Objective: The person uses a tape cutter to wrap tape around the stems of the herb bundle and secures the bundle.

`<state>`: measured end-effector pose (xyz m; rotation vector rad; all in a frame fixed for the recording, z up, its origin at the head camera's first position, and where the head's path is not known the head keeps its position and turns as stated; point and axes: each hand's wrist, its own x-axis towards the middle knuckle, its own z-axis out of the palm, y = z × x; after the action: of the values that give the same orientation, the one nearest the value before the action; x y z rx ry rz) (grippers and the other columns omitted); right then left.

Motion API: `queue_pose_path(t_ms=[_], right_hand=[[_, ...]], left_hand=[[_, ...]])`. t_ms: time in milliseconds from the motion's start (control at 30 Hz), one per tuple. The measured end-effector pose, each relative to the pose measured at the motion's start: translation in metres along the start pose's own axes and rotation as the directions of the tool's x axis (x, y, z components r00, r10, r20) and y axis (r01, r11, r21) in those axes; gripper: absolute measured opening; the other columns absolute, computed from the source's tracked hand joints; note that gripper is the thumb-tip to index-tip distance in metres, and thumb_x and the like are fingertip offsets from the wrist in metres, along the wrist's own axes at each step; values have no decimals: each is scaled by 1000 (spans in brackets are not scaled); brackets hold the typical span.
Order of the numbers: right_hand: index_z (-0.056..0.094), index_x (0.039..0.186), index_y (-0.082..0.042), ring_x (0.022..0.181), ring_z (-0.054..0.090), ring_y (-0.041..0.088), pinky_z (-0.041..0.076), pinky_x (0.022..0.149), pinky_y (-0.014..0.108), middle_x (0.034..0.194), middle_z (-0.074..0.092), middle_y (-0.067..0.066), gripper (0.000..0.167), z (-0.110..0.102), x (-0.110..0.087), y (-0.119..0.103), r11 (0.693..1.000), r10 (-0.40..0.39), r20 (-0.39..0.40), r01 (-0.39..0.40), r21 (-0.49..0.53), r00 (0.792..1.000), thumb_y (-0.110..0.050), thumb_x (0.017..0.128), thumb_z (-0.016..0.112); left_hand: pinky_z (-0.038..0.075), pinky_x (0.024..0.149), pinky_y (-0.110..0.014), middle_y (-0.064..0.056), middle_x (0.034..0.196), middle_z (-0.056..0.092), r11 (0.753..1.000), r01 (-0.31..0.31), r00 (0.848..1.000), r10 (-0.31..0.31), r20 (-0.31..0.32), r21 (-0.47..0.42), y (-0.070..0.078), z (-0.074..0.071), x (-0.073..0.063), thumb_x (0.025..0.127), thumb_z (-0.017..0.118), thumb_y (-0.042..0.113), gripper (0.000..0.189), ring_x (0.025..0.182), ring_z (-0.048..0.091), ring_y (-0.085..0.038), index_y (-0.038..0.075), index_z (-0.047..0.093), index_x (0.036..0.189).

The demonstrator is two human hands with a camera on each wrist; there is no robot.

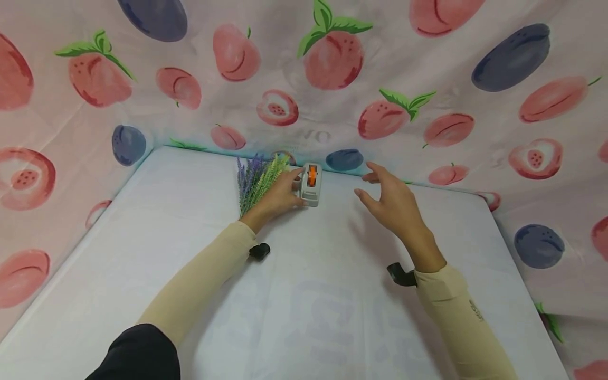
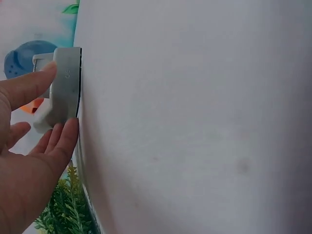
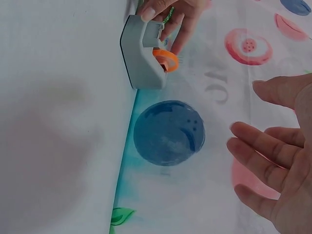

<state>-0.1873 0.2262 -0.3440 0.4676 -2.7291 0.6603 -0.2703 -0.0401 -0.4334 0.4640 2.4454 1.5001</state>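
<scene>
A small grey tape dispenser (image 1: 311,196) with an orange hub (image 1: 312,175) stands on the white table near its back edge. My left hand (image 1: 277,196) holds it from the left, thumb and fingertips on its sides; in the left wrist view the thumb (image 2: 34,85) lies against the grey body (image 2: 67,85). Beneath and behind that hand lies a bunch of artificial lavender (image 1: 254,177), purple and yellow-green, its stems partly hidden by the wrist. To the right of the dispenser, my right hand (image 1: 396,206) hovers above the table with fingers spread and relaxed, holding nothing.
A fruit-printed cloth (image 1: 190,121) hangs behind the table and along both sides, meeting its back edge. The white tabletop (image 1: 309,295) stretches toward me. A black wrist mount (image 1: 401,274) sticks out from the right sleeve, another (image 1: 259,251) from the left.
</scene>
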Motion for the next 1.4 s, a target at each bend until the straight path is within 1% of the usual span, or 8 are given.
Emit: queue_pose_path(t_ms=[133,200,300,433,700,867,1233,1400], right_hand=[[46,149,-2,119,63,35,49,97,56,125,71,13,69,2,1,-1,1000,3,16,-3,12,1000,-27,92,76],[45,150,-2,119,64,35,49,97,56,125,70,13,69,2,1,-1,1000,6,25,-7,14,1000,-28,93,75],[45,150,-3,119,64,35,49,97,56,125,70,12,70,2,1,0,1000,7,32,-7,16,999,-28,93,75],[45,150,-3,120,63,34,49,98,56,125,70,12,70,4,3,3,1000,9,47,-10,17,999,-28,93,75],[44,150,-4,119,64,32,48,100,56,126,70,12,69,14,9,3,999,32,94,-35,31,995,-29,94,74],[45,151,-5,119,64,31,48,102,55,125,71,10,69,16,11,0,998,42,104,-46,31,994,-31,94,74],[44,151,-4,119,63,31,47,103,54,126,70,11,68,20,14,-3,999,27,135,-33,43,991,-30,95,73],[43,152,-4,119,63,31,48,102,53,126,70,10,68,23,17,-4,998,38,153,-44,39,988,-30,95,73]], left_hand=[[44,109,-44,-16,154,31,1000,16,1000,-16,1,-11,-1,1,4,80,83,-3,102,136,48,-33,17,26,163],[45,108,-44,-16,155,30,1000,18,1000,-17,2,-11,-1,1,6,79,83,-5,102,135,49,-33,18,29,162],[48,103,-44,-16,151,32,999,19,1000,-19,5,-28,-1,0,8,77,83,-9,103,131,52,-33,20,32,161],[52,99,-43,-17,149,32,998,16,1000,-14,22,-68,0,-2,10,75,82,-13,103,129,53,-34,19,33,160],[53,99,-43,-16,161,21,994,-9,998,16,63,-108,-4,-5,13,77,79,-16,102,133,52,-35,17,30,161],[52,99,-42,-15,161,21,994,-20,997,28,74,-106,-4,-6,14,77,79,-16,102,134,51,-36,17,30,161],[51,101,-42,-13,162,21,996,-10,994,19,105,-87,-3,-8,17,78,80,-13,103,135,50,-35,19,29,162],[51,101,-43,-13,163,20,996,-32,991,43,129,-85,-4,-8,18,79,79,-15,103,137,48,-36,16,26,162]])
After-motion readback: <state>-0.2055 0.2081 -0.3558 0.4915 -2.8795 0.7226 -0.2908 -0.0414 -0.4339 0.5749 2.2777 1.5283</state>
